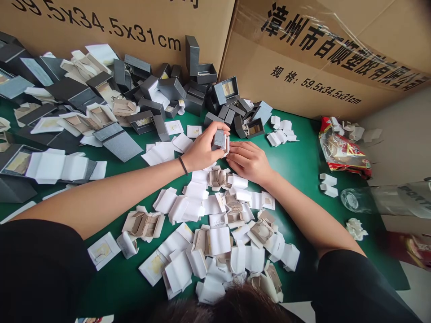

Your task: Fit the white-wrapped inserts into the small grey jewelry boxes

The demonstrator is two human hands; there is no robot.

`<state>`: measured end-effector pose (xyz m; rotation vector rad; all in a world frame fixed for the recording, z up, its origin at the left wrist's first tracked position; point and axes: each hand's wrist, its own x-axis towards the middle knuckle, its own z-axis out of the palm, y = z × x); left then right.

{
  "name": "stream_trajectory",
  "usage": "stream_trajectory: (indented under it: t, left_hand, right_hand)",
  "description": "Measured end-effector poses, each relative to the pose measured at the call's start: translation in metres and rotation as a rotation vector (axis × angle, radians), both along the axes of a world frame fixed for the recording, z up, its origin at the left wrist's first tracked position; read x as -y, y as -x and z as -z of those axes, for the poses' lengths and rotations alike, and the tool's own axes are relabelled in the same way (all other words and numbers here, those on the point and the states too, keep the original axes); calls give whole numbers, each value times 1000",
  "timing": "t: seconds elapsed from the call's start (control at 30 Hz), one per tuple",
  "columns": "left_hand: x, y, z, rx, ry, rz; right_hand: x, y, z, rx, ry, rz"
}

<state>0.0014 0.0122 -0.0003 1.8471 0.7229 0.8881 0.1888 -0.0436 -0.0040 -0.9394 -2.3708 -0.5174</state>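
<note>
One small grey box (218, 140) is the centre of attention here, up near the middle of the table, and there's one white insert (226, 146) showing at its right-hand side. Two hands on it: the left hand (203, 152) has the box gripped between thumb and fingers, and the right hand (249, 162) comes in with its fingertips right at the insert. Whether those right fingers are pinching it, I can't tell; they cover the spot. One black band (183, 166) on the left wrist, two black sleeves (40, 264) behind.

Just below the hands, a big spread of white card inserts (219, 242), dozens of them, overlapping too much for an exact count, some turned to show beige undersides. Beyond the hands and off to the left, dark boxes (172, 89) piled in a heap, again dozens, many lying open, and one box standing tall (192, 56) at the back.

Out right on the green table (296, 154), a little cluster of white folded pieces (279, 137), several, edges merging. Further over, one red packet (346, 150), two white pieces (328, 185) side by side, one clear bottle (367, 199) on its side, and one crumpled paper (356, 229) just below it. And at the back, two large cardboard cartons (303, 51), side by side, both printed 59.5x34.5x31cm.
</note>
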Motion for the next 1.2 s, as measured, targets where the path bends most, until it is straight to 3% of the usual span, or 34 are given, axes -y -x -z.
stream_trajectory:
  t: [0.3,0.5,0.8,0.93,1.2]
  left_hand:
    - [-1,0,0,16,9,-7]
    - [0,0,0,14,-5,-9]
    - [-2,1,3,-19,-73,-10]
    - [-2,1,2,-53,-92,33]
    - [2,1,-2,-122,-108,41]
  right_hand:
    - [2,-1,7,-115,148,43]
    - [-1,-3,9,-302,174,61]
    - [-5,-2,3,-346,244,73]
    - [-5,-5,3,-384,362,113]
    - [-6,-10,6,-458,545,47]
